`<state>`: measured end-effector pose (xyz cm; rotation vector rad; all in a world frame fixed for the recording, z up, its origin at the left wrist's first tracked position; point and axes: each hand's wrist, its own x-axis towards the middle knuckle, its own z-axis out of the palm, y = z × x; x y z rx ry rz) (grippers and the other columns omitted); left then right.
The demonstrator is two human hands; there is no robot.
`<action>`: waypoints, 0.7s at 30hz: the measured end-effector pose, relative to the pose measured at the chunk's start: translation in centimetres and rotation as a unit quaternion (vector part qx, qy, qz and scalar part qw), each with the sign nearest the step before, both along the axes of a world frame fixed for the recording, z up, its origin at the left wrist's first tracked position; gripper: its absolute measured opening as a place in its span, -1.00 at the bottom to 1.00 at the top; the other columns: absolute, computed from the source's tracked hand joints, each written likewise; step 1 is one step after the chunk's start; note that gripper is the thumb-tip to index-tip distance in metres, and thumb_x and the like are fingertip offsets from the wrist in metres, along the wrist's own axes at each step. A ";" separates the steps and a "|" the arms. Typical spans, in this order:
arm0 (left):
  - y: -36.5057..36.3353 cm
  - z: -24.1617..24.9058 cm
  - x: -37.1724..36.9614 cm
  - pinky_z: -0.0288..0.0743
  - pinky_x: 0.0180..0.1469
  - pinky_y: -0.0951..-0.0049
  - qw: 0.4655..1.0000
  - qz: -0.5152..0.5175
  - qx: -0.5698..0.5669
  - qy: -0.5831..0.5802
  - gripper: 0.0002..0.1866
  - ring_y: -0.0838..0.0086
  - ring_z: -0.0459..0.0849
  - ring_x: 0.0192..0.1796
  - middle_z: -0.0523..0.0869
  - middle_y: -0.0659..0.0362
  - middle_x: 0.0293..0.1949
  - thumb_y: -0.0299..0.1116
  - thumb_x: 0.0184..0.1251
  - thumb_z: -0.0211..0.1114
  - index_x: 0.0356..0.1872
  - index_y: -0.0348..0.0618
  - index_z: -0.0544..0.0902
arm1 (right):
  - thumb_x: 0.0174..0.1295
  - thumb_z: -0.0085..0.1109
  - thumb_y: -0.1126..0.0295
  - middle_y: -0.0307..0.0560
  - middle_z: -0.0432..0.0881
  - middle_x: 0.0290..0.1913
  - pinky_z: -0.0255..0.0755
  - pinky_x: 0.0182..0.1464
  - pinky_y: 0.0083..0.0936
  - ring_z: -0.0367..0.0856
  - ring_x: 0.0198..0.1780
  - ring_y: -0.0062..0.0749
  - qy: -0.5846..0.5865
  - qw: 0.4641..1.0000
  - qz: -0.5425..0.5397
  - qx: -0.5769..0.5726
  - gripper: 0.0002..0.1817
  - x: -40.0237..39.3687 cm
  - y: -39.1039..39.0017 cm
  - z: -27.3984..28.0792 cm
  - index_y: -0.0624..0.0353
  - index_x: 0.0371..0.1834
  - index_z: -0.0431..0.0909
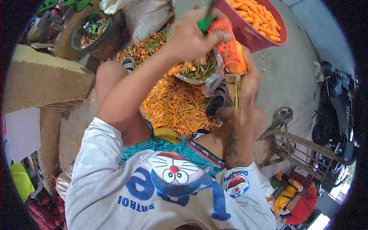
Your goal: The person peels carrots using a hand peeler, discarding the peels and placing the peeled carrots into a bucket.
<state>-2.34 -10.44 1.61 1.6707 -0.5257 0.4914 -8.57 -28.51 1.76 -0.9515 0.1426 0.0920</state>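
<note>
My left hand [191, 36], slightly blurred, is closed around a green handle [206, 23]. Its thumb presses on an orange plastic peeler [225, 46] with holes in its body and a metal end. My right hand [250, 82] is wrapped round a carrot [240, 53] with green stems hanging down, right against the peeler. What the green handle belongs to is mostly hidden. Below the hands, a plastic-lined container [191, 81] holds green stems and carrot tops. A heap of orange peelings [172, 105] covers the floor between my legs.
A red tub [249, 38] full of peeled carrots stands at the upper right. Cut tops [153, 44] lie beside a white sack [147, 17]. A dark bin [91, 34] with litter is at left. A wooden frame [306, 147] and a motorbike [333, 111] stand right.
</note>
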 end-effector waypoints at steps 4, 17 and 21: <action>2.2 -1.5 2.0 0.55 -0.28 0.54 0.987 0.034 -0.103 0.115 -0.79 0.70 0.65 -0.32 0.75 0.36 -0.37 -0.26 0.38 0.51 -0.15 -0.15 0.74 | 0.63 -0.11 0.10 -0.06 0.70 -0.04 0.65 -0.14 -0.33 0.72 -0.11 -0.32 -0.107 0.957 0.247 0.110 -0.56 1.0 -3.1 -2.2 0.22 0.28 0.50; 3.2 -0.1 0.2 0.31 -0.54 0.59 0.962 -0.017 -0.086 0.260 -0.72 0.69 0.50 -0.54 0.63 0.37 -0.49 -0.19 0.24 0.60 -0.26 -0.09 0.68 | 0.61 -0.10 0.10 -0.11 0.66 -0.15 0.36 -0.48 -0.64 0.56 -0.40 -0.55 -0.090 0.982 0.102 -0.134 -0.51 -0.6 -0.3 -1.3 0.27 0.33 0.50; 4.5 2.4 0.8 0.48 -0.41 0.44 0.952 0.074 -0.020 0.296 -0.75 0.54 0.60 -0.50 0.68 0.20 -0.48 -0.27 0.43 0.42 -0.31 -0.23 0.62 | 0.61 -0.11 0.12 -0.12 0.66 -0.21 0.33 -0.53 -0.63 0.53 -0.46 -0.57 -0.059 0.971 0.117 -0.200 -0.49 -1.2 -0.6 -1.5 0.30 0.35 0.50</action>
